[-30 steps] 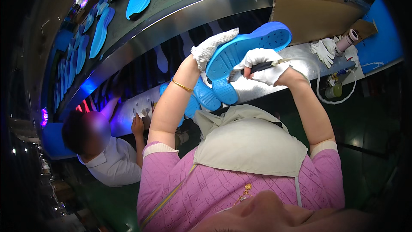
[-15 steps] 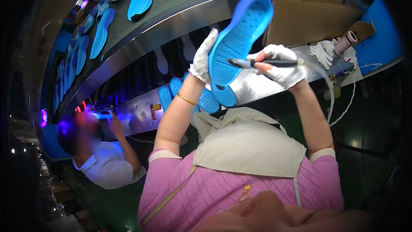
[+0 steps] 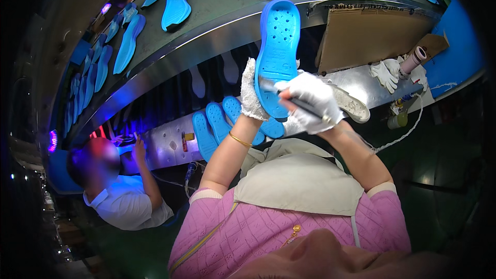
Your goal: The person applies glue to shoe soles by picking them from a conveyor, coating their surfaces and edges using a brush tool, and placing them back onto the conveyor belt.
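My left hand [image 3: 252, 93], in a white knit glove, grips the left edge of a blue shoe sole [image 3: 281, 54] held nearly upright, its hole-dotted inner face toward me. A white-gloved right hand of mine [image 3: 311, 99], fingertips bare, is closed round a dark-handled brush [image 3: 309, 109]. The brush's pale, motion-blurred tip lies over the lower part of the sole; whether it touches cannot be made out. Below and left of my left hand, several blue soles [image 3: 205, 135] lie on the metal bench. A whitish sole [image 3: 352, 104] sits just right of my right hand.
Beyond the bench runs a green conveyor belt [image 3: 217, 2] with a metal rim, carrying blue soles [image 3: 175, 8]. At right are a cardboard sheet [image 3: 367, 39], white gloves [image 3: 385, 75] and a pink cylinder [image 3: 413, 61]. Another person [image 3: 126, 196] works at left.
The held sole has swung from tilted right to nearly upright. My right hand and the brush have moved left and lower across it. The whitish sole has come into view.
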Motion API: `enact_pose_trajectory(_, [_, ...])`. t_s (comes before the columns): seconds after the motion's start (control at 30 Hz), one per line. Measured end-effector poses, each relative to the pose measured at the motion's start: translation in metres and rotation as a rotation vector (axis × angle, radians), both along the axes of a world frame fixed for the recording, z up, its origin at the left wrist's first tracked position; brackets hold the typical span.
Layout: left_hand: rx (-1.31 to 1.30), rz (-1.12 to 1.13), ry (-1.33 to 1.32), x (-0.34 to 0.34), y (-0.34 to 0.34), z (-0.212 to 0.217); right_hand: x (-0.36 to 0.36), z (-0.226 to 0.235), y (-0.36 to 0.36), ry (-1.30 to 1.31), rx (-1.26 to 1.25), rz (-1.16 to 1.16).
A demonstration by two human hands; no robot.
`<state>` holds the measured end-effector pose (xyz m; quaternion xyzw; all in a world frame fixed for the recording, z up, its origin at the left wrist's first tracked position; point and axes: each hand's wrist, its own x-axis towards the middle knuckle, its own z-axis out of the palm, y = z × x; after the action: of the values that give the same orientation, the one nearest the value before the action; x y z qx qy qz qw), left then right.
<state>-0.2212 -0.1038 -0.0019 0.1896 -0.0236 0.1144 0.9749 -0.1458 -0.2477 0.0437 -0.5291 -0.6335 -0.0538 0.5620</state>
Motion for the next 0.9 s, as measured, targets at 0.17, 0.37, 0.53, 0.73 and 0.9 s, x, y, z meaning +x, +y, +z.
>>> enact_pose_trajectory(0.17, [-0.026, -0.071, -0.031, -0.003, 0.001, 0.007, 0.012, 0.005, -0.013, 0.919, -0.468, 0.362])
enact_pose_trajectory(0.37, [-0.022, -0.159, -0.056, -0.027, -0.003, 0.002, 0.071, 0.014, 0.004, 0.813, -0.371, 0.072])
enact_pose_trajectory(0.53, [0.109, -0.117, 0.016, -0.037, -0.006, 0.0, 0.099, 0.014, 0.019, 0.833, 0.041, -0.123])
enact_pose_trajectory(0.73, [0.325, 0.079, 0.098, -0.044, 0.01, -0.006, 0.048, 0.012, -0.003, 0.535, -0.226, 0.132])
enact_pose_trajectory(0.9, [0.514, 0.135, 0.074, -0.037, 0.016, 0.011, 0.066, 0.047, 0.007, -0.111, 0.013, -0.079])
